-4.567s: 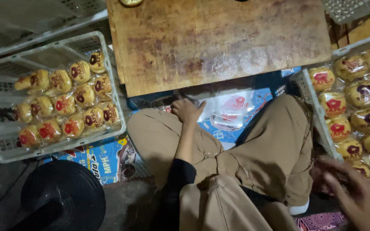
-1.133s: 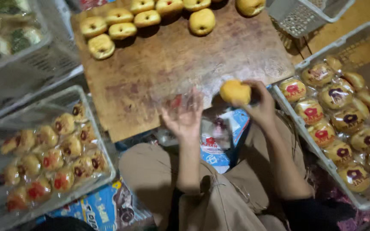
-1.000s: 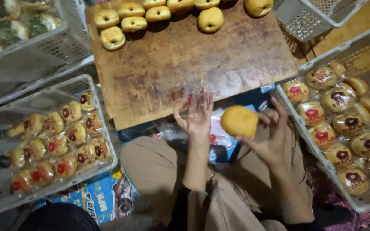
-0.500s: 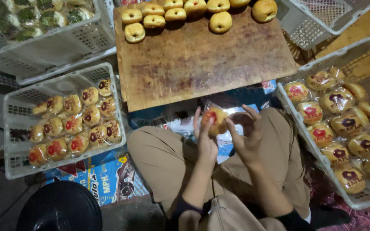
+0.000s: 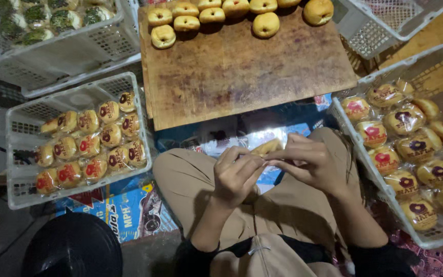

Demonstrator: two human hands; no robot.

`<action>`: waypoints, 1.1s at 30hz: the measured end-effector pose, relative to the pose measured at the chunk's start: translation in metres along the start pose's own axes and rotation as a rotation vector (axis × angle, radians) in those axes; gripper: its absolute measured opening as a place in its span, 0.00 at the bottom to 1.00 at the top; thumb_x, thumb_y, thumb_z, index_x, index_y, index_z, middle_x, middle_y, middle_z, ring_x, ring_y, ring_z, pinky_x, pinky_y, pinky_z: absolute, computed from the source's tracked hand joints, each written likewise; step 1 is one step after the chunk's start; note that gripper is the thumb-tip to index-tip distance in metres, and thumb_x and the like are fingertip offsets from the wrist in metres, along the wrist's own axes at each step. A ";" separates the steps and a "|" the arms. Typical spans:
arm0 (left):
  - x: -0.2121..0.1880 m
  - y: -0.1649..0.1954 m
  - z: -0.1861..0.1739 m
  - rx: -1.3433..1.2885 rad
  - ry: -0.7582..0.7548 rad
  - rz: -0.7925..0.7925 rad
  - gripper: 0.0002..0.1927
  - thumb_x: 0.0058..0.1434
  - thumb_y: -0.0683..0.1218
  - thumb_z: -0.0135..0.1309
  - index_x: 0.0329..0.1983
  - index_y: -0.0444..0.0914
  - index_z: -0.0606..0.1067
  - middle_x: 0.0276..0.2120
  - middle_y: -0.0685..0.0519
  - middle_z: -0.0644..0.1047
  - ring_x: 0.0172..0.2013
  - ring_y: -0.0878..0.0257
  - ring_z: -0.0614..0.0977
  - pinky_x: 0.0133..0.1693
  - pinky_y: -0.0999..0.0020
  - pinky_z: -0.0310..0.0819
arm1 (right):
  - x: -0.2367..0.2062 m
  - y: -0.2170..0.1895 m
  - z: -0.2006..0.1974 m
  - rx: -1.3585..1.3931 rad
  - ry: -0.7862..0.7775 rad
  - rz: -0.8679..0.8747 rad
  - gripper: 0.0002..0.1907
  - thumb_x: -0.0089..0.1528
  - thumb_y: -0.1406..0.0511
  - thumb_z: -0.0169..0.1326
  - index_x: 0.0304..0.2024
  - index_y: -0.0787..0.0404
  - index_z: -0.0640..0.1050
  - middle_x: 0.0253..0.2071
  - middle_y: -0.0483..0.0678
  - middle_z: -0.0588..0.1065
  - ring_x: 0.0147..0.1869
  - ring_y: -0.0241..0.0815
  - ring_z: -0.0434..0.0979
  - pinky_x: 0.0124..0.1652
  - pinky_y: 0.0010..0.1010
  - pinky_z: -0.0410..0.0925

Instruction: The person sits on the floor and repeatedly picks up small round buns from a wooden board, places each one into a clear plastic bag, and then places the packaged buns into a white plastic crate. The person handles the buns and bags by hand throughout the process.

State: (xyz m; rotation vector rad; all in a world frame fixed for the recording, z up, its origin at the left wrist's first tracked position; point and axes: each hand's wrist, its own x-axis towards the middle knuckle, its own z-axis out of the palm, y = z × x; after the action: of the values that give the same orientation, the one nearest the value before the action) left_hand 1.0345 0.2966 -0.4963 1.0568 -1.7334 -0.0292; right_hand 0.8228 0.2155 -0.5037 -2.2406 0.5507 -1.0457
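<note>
left hand (image 5: 236, 174): fingers pinched on the clear plastic wrapper (image 5: 252, 146), centre of frame above the lap.
right hand (image 5: 311, 161): fingers closed on the same wrapper, holding the round golden bun (image 5: 266, 147) inside it.
step: looks like bagging the bun.
next: seemingly needs a steady pinch at the wrapper mouth.
nearby: white plastic crate of wrapped buns (image 5: 21, 192), lower left.

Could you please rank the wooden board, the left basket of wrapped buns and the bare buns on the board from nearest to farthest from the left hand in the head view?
From the left hand:
1. Wooden board, just ahead of it.
2. Left basket of wrapped buns, off to the left.
3. Bare buns, along the board's far edge.
</note>
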 end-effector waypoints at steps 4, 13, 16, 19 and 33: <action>0.008 0.011 -0.007 -0.140 0.011 -0.292 0.10 0.55 0.35 0.65 0.41 0.33 0.80 0.31 0.50 0.80 0.31 0.58 0.81 0.32 0.63 0.75 | -0.001 0.008 0.022 -0.234 0.083 -0.339 0.09 0.57 0.63 0.67 0.40 0.54 0.84 0.37 0.39 0.73 0.40 0.40 0.69 0.38 0.35 0.62; -0.038 -0.015 -0.070 -0.142 0.090 -0.289 0.04 0.59 0.39 0.58 0.38 0.39 0.76 0.41 0.54 0.78 0.51 0.56 0.82 0.54 0.63 0.76 | -0.028 0.114 0.032 -1.183 -0.301 0.234 0.26 0.60 0.62 0.55 0.61 0.57 0.78 0.56 0.54 0.78 0.60 0.50 0.75 0.55 0.41 0.71; -0.065 -0.048 -0.063 -0.236 0.181 -0.612 0.02 0.69 0.39 0.50 0.42 0.38 0.73 0.50 0.51 0.76 0.54 0.58 0.83 0.49 0.70 0.78 | -0.030 0.130 0.056 -0.496 -0.585 0.633 0.41 0.54 0.71 0.55 0.71 0.53 0.67 0.51 0.60 0.79 0.50 0.51 0.80 0.49 0.41 0.73; -0.095 -0.083 -0.047 -0.088 0.152 -0.788 0.05 0.71 0.39 0.49 0.47 0.35 0.75 0.43 0.48 0.79 0.45 0.61 0.82 0.48 0.71 0.76 | -0.021 0.127 0.132 0.666 -0.440 0.202 0.47 0.56 0.58 0.68 0.71 0.64 0.59 0.62 0.60 0.70 0.63 0.50 0.72 0.58 0.41 0.66; -0.217 -0.168 -0.049 0.547 -0.059 -1.215 0.16 0.61 0.51 0.67 0.35 0.34 0.78 0.25 0.41 0.77 0.24 0.51 0.77 0.30 0.59 0.70 | -0.069 0.209 0.253 -0.142 -0.186 0.984 0.16 0.62 0.55 0.61 0.26 0.60 0.82 0.26 0.58 0.78 0.31 0.56 0.80 0.34 0.45 0.71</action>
State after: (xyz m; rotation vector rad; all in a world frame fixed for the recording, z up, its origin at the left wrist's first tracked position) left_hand 1.1898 0.3586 -0.7199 2.3904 -0.9097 -0.3628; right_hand 0.9569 0.1889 -0.8102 -1.7536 1.4599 -0.2877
